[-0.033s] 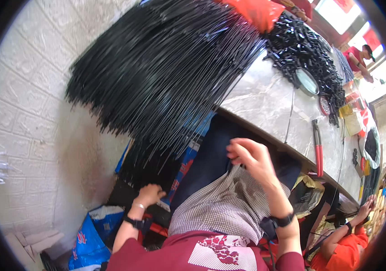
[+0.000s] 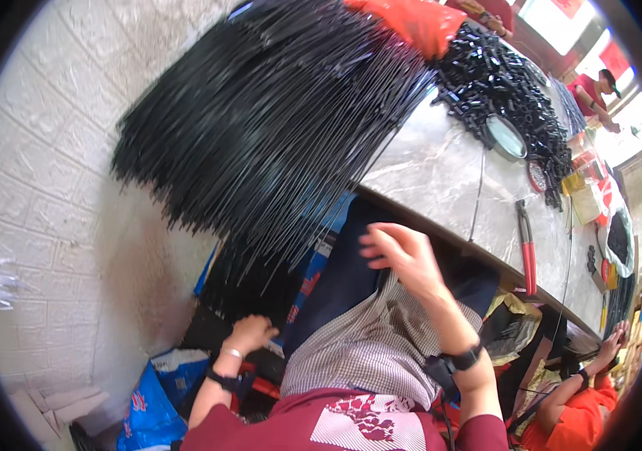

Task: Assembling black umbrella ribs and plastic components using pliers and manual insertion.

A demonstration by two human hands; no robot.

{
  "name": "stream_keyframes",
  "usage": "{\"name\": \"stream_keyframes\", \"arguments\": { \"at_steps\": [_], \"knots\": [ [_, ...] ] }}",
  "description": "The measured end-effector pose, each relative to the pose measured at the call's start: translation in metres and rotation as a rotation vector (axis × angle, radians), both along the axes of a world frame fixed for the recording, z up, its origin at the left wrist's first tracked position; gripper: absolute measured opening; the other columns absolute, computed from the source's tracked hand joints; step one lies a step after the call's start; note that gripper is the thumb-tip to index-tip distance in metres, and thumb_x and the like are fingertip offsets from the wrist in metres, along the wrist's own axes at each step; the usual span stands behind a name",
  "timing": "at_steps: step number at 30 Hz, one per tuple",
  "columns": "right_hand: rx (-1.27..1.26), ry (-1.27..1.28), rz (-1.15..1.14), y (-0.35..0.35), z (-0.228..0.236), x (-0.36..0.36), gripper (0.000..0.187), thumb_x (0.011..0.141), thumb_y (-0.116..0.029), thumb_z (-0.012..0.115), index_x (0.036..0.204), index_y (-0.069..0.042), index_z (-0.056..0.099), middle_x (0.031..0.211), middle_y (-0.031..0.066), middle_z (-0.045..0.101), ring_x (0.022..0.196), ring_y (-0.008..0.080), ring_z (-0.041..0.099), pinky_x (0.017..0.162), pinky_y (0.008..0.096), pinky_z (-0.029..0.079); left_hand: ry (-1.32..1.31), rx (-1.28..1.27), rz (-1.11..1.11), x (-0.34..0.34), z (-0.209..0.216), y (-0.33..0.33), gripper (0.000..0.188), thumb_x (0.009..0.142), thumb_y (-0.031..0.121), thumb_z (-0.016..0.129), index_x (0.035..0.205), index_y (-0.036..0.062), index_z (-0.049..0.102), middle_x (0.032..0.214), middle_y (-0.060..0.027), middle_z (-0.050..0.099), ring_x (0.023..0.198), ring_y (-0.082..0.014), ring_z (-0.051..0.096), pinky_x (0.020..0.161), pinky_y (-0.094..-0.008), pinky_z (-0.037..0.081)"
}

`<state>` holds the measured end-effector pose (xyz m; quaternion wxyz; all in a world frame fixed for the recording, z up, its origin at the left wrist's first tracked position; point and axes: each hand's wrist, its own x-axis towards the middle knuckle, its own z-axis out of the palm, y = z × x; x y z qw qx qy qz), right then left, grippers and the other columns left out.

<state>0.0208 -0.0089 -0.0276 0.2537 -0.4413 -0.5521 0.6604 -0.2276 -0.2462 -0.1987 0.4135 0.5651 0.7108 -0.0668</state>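
Black rods (image 2: 246, 128) overhang the table (image 2: 422, 158); red plastic (image 2: 415, 28) overlaps them; pliers (image 2: 529, 259) lie apart.

White wall (image 2: 43, 225) is standing at nine o'clock, bright windows (image 2: 550, 30) are shining at two o'clock, gray table (image 2: 426, 154) is stretching from two to four

I note the rods (image 2: 261, 128) as black, eleven o'clock. One o'clock: bag (image 2: 411, 26), orange-red. Two o'clock: table (image 2: 441, 150), grey with pale veining; small pieces (image 2: 493, 86), glossy black. Three o'clock: pliers (image 2: 529, 259), red-handled. Nine o'clock: wall (image 2: 43, 188), off-white. Six o'clock: I read the shirt (image 2: 261, 422) as maroon, white-printed, the apron (image 2: 358, 349) as finely checked, dark on pale.
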Motion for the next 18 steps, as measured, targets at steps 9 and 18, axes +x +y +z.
{"name": "stream_keyframes", "arguments": {
  "at_steps": [9, 18],
  "knots": [
    [-0.166, 0.341, -0.051, 0.021, -0.024, -0.076, 0.02, 0.087, -0.018, 0.068, 0.094, 0.0, 0.063, 0.083, 0.0052, 0.067, 0.066, 0.0102, 0.063, 0.055, 0.0251, 0.055, -0.282, 0.258, -0.239, 0.079, 0.193, 0.038, 0.031, 0.09, 0.035, 0.058, 0.085, 0.0058, 0.068, 0.081, -0.0141, 0.067, 0.077, -0.0341, 0.065, 0.065, -0.0423, 0.052],
    [-0.202, 0.28, 0.04, 0.033, -0.008, -0.056, 0.02, 0.086, -0.017, 0.065, 0.093, 0.002, 0.062, 0.081, 0.0061, 0.066, 0.064, 0.0128, 0.061, 0.053, 0.0263, 0.055, -0.436, 0.851, -0.523, 0.115, 0.287, 0.151, 0.022, 0.083, 0.021, 0.07, 0.097, 0.0035, 0.067, 0.087, -0.0111, 0.069, 0.076, -0.0261, 0.068, 0.066, -0.0329, 0.054]
  ]
}}
